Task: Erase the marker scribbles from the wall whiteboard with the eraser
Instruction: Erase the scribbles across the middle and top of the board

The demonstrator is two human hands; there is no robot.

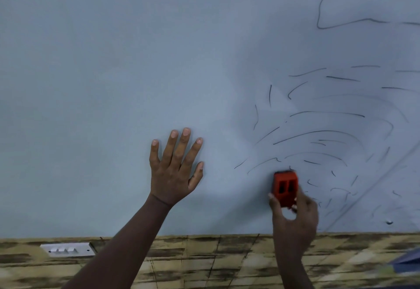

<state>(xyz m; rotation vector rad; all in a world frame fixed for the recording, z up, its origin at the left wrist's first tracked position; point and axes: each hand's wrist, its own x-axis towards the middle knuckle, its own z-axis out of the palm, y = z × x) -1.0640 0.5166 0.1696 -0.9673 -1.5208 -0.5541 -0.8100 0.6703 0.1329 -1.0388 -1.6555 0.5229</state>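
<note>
— White plastic switch plate with three rockers, far left of the red eraser and lower, on the mottled tan wood-grain wall panel under the board. What comes next, going toward the eraser?

— Pale blue-grey wall whiteboard, bare of ink all along its left part. The left hand lies flat against it, fingers spread and straight, holding nothing, well to the left of the eraser and slightly higher.

— And the eraser itself?

— Small red plastic block eraser with two dark rectangular slots in its back, pressed to the board low down, near the board's bottom edge. The right hand pinches its lower end, thumb on the left side, fingers curled round the right.

— Where are the marks?

— Thin black marker scribbles: short curved strokes above and to the right of the eraser, some touching its top edge, with a large looping line higher up on the right. A blurred blue object sits at the frame's edge, lower right of the eraser.
</note>
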